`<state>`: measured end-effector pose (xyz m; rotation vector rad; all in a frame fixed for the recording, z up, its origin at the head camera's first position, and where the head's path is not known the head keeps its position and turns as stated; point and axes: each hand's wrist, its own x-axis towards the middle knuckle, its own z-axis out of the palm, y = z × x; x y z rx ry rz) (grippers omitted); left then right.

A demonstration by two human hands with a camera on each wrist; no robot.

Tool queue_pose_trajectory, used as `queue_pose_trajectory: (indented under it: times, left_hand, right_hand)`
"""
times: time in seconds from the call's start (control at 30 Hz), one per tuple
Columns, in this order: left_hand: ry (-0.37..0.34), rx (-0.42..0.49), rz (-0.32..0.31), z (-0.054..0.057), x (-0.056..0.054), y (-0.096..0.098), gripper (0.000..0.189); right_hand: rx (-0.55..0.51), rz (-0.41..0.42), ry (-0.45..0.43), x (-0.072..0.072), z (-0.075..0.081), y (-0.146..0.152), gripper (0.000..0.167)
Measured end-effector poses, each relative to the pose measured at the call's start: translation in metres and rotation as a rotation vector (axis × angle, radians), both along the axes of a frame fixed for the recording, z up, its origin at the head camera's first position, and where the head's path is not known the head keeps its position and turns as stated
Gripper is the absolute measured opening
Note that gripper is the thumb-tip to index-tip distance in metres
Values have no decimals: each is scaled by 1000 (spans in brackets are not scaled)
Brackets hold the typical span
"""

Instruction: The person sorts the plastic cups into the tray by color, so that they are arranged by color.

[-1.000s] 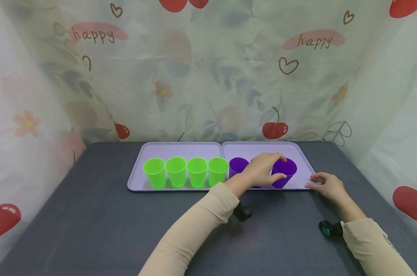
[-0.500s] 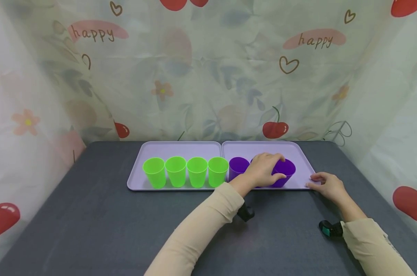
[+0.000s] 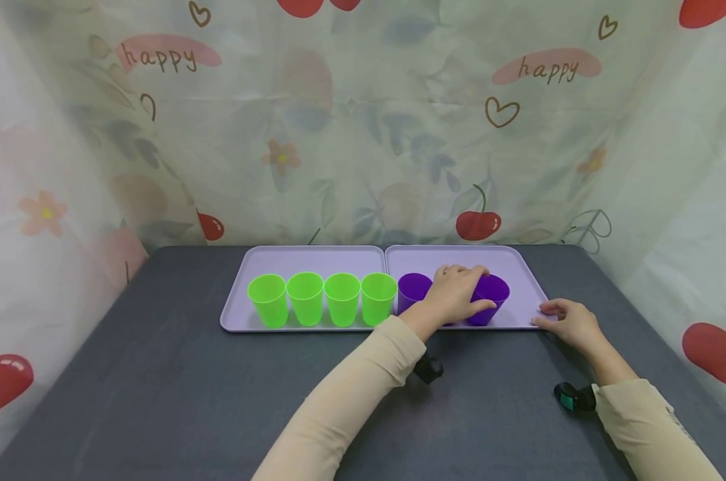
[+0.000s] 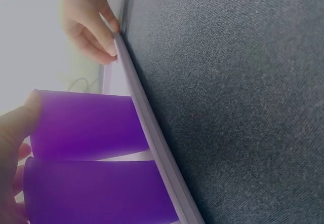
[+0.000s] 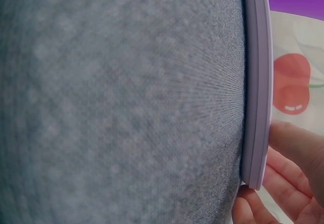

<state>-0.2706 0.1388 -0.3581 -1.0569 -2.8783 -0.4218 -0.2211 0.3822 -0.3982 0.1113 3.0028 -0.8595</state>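
My left hand (image 3: 453, 294) reaches over the right tray and grips the rightmost purple cup (image 3: 492, 298) near its rim, thumb on the near side. In the left wrist view, that purple cup (image 4: 88, 125) stands close beside another purple cup (image 4: 98, 191), with my left fingers reaching between their rims. The head view shows the leftmost purple cup (image 3: 413, 291); the middle one is mostly hidden behind my left hand. My right hand (image 3: 572, 325) pinches the near right corner of the lilac tray (image 3: 526, 294), thumb over the rim and fingertips at the underside in the right wrist view.
A second lilac tray (image 3: 314, 257) adjoins on the left. Several bright green cups (image 3: 342, 299) stand upright on it in a row. Both trays lie on a dark grey cloth-covered table (image 3: 188, 394). A printed curtain (image 3: 350, 133) surrounds the table's back and sides.
My left hand has brought the rightmost purple cup slightly left, closer to the other purple cups. My right hand has stayed at the tray corner.
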Motion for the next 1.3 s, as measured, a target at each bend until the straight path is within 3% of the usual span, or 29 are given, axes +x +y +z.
queue_pose_trajectory:
  times: [0.23, 0.53, 0.77, 1.03, 1.3]
  left_hand:
    - [8, 39, -27, 4, -2, -9, 62]
    - [-3, 180, -159, 10, 1, -29, 50]
    - [-44, 266, -259, 10, 21, -48, 44]
    - [-83, 274, -340, 4, 49, -80, 41]
    - [-121, 330, -276, 1, 68, -134, 42]
  right_hand:
    - [6, -10, 7, -2, -1, 1, 51]
    - [2, -5, 0, -3, -1, 1, 51]
    - [30, 8, 41, -5, -1, 4, 48]
    - [45, 11, 39, -5, -3, 4, 48]
    - [95, 19, 59, -2, -2, 0, 45]
